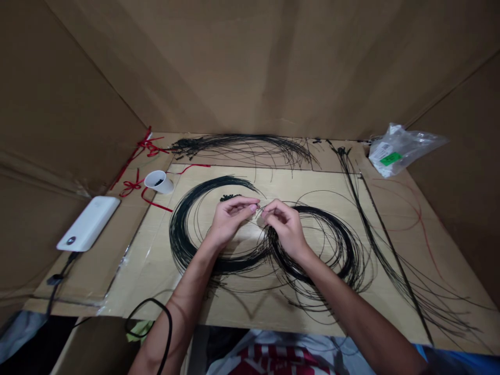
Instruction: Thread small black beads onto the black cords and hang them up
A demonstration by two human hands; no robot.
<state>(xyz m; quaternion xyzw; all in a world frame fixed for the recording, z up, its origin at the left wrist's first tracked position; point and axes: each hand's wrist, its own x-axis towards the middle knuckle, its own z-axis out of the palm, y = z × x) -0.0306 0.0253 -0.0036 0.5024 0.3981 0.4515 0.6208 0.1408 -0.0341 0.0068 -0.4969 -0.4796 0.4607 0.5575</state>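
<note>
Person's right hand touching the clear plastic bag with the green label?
Apart. The head view shows the bare right hand over the coiled thin black wires, while the clear plastic bag sits at the far back right, a plain gap away.

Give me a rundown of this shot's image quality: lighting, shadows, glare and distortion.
Head view: wide-angle distortion bows the cardboard walls inward toward the frame edges; warm, even light leaves soft shadows from the black wires on the pale board; glare streaks the clear plastic bag; the left hand and right hand look fairly sharp, with no strong motion blur.
</note>
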